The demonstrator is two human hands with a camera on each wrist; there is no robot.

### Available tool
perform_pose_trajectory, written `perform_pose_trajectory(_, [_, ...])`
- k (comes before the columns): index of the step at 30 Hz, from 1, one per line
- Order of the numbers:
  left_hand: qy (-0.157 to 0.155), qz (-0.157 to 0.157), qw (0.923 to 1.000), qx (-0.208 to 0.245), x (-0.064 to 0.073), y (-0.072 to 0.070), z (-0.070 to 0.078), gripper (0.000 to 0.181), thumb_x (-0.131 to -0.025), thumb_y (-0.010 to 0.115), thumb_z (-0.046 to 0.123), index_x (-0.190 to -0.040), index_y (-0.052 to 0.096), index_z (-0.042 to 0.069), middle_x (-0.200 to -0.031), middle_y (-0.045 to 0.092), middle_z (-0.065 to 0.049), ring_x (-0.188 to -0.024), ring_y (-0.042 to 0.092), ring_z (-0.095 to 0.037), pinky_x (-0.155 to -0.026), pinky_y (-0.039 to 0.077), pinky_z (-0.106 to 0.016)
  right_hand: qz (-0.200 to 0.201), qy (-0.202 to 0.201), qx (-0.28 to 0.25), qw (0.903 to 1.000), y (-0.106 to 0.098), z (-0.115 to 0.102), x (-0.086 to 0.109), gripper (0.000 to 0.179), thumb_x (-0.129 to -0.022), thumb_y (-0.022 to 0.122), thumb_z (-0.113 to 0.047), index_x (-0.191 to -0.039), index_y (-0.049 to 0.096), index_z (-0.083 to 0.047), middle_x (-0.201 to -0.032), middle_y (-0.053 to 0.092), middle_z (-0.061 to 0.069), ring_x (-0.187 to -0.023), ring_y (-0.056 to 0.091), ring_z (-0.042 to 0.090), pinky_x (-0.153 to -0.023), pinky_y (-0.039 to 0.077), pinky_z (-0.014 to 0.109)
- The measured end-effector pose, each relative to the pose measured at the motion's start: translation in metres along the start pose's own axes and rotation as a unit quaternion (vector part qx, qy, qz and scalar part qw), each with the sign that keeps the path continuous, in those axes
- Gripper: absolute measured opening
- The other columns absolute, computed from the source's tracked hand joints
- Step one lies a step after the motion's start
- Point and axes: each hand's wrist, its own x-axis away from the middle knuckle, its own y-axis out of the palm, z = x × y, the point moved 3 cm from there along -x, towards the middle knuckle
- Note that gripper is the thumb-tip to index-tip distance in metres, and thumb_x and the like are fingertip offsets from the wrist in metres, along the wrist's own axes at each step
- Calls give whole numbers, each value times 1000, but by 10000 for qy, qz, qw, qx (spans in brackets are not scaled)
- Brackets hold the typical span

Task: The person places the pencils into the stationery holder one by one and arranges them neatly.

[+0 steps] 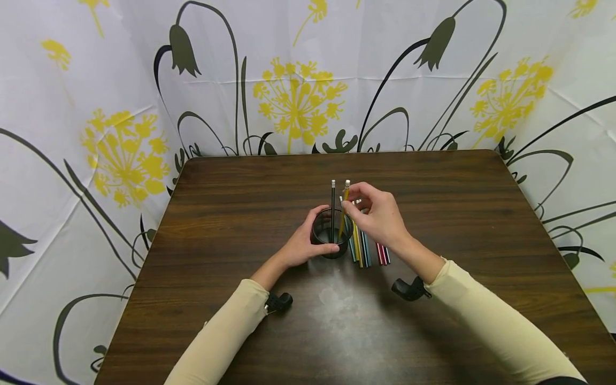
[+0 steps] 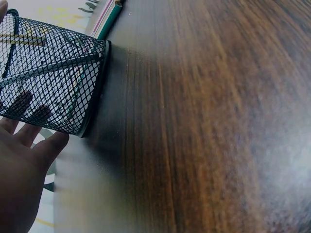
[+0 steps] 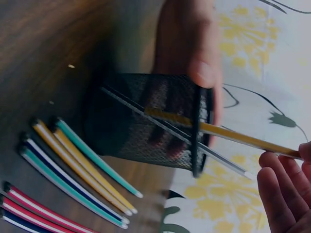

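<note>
The right hand has its thumb and fingers closed in a pinch on the upper part of a yellow pencil, near its eraser end. That pencil slants through the mouth of a black mesh cup, its lower end inside but short of the base. The left hand is spread round the cup's side and grips it, thumb across the near side. A dark pencil leans inside, its eraser above the rim.

Just right of the cup, teal, yellow and dark pencils lie side by side on the tabletop, partly under the right hand; red pencils lie slightly farther right. Plain wood runs from the left hand to the left edge and between the forearms. The far edge is well behind the cup, a flower-printed cloth beyond it; the right edge is well apart too.
</note>
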Motion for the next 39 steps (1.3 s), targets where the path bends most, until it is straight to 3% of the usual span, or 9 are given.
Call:
perform_pose_trajectory(9, [-22, -136, 9999, 71, 7, -4, 34, 90, -84, 78, 16, -153, 21, 7, -143, 43, -18, -129, 43, -41, -107, 28, -60, -258, -111, 152, 9995, 13, 8, 11, 18, -87, 74, -8, -103, 66, -4, -92, 71, 5, -68, 69, 14, -60, 55, 29])
perform_pose_trajectory(13, [-20, -149, 9998, 139, 7, -4, 35, 90, -84, 78, 16, -153, 21, 5, -143, 44, -18, -128, 44, -42, -106, 28, -61, -284, -78, 186, 9994, 17, 12, 13, 17, -87, 74, -8, -102, 66, -5, -92, 71, 5, -69, 69, 14, -60, 55, 29])
perform_pose_trajectory(18, [69, -169, 9993, 331, 6, -3, 33, 91, -84, 79, 16, -152, 20, 3, -142, 45, -18, -126, 46, -43, -105, 30, -61, -333, -42, 182, 9993, 22, 19, 16, 16, -87, 73, -8, -102, 66, -6, -91, 71, 4, -70, 69, 13, -63, 56, 29])
perform_pose_trajectory(25, [99, -170, 9995, 248, 6, -4, 33, 90, -84, 78, 12, -152, 20, 2, -142, 44, -19, -127, 45, -43, -106, 30, -60, -338, -83, 241, 9991, 24, 22, 16, 15, -87, 73, -8, -100, 66, -6, -90, 70, 3, -72, 69, 14, -66, 56, 31])
perform_pose_trajectory(32, [50, -38, 9999, 156, 0, -1, 1, 94, -82, 81, 16, -154, 21, 16, -144, 43, -11, -129, 47, -34, -107, 30, -56, -379, -50, 219, 9990, 26, 23, 13, 15, -88, 73, -9, -101, 66, -6, -92, 71, 5, -75, 70, 15, -67, 56, 30])
perform_pose_trajectory(39, [41, -16, 10000, 42, -1, 0, -3, 95, -80, 83, 29, -153, 22, 20, -143, 45, -1, -129, 47, -26, -108, 30, -51, -373, 67, 141, 9992, 25, 28, 9, 17, -87, 74, -7, -101, 65, -3, -92, 71, 7, -76, 70, 18, -68, 56, 33])
